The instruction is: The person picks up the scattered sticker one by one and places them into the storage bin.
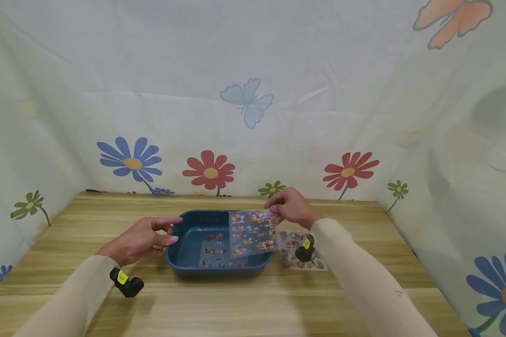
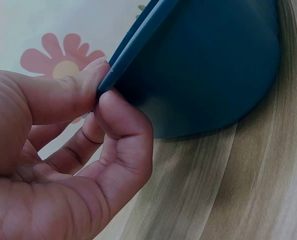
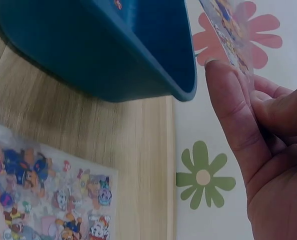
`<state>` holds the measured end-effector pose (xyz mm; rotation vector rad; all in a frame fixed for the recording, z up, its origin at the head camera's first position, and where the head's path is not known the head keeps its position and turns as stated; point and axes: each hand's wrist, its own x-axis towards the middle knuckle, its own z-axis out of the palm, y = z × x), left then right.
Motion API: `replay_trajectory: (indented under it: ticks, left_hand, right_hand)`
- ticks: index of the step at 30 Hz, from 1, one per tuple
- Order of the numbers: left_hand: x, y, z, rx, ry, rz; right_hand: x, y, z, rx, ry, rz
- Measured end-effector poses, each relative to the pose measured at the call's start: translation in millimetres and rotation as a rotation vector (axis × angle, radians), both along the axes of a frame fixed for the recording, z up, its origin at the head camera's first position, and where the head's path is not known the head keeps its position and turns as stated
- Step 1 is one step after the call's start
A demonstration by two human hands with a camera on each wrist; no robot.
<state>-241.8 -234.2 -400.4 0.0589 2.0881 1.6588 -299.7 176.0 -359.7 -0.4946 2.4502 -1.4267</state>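
The right hand (image 1: pixel 294 207) pinches a clear rectangular plastic sheet (image 1: pixel 248 235), extending leftward over the blue oblong plastic tub (image 1: pixel 212 272) the left hand (image 1: pixel 141 239) grips.

Counter (image 1: pixel 202 309): light wood grain
Blue tub (image 1: pixel 219 272): upright on the wood
Sticker sheet (image 1: pixel 291 250): flat, just beside the tub's right end

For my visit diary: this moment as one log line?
left hand: pinches blue tub at rim | right hand: holds sticker sheet over tub | inside: another sheet | table beside tub: third sheet
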Motion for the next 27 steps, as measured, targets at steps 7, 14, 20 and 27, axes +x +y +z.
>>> replay_trajectory:
  ticks: [7, 14, 20, 27]
  left_hand:
    - [0.0, 0.3, -0.1, 0.000, -0.001, -0.003]
    - [0.4, -0.7, -1.2, 0.015, 0.004, -0.015]
    - [-1.4, -1.1, -2.7, 0.005, 0.009, -0.013]
    - [-3.5, -2.4, -5.6, 0.005, 0.008, -0.013]
  right_hand:
    - [0.4, -9, -0.4, -0.016, -0.002, 0.019]
    - [0.8, -20, -0.6, -0.027, -0.028, 0.013]
    - [-0.3, -28, -0.1, -0.014, -0.032, 0.024]
    - [-0.3, -35, 0.5, 0.000, -0.038, 0.028]
